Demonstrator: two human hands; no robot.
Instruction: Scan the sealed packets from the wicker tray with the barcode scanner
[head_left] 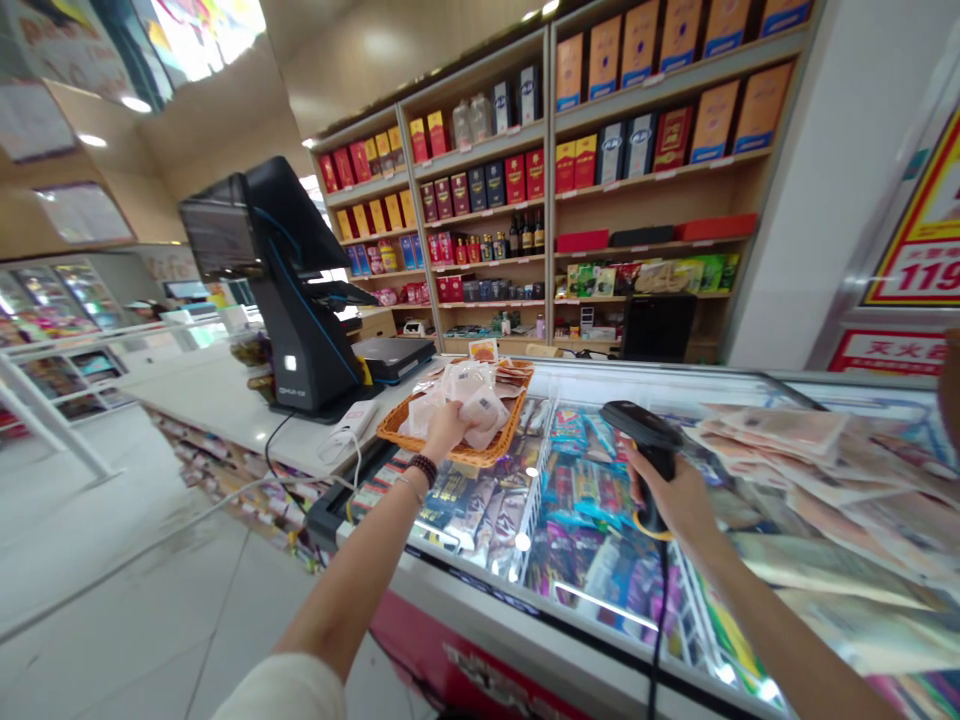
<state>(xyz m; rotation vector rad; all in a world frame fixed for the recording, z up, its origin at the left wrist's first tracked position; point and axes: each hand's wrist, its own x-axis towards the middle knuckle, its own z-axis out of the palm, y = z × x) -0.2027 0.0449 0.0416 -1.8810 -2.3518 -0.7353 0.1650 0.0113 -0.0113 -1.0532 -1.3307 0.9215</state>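
My left hand (448, 428) reaches into an orange wicker basket (391, 427) on the glass top of a chest freezer. Its fingers are closed on a clear plastic packet (484, 412) with a small printed label. More such packets are heaped around it. In my right hand (666, 490) is a black handheld barcode scanner (643, 427), held by its handle above the glass. The scanner's cord hangs down toward me. To the right of it, a pile of flat plastic packets (780, 440) lies on the freezer top.
Packaged frozen goods (577, 490) show through the freezer glass. A black point-of-sale terminal (300, 300) stands on the white counter (217, 385) at left, beside a dark flat device (394, 355) and white cables (358, 460). Behind are shelves (491, 225) of boxes and bottles.
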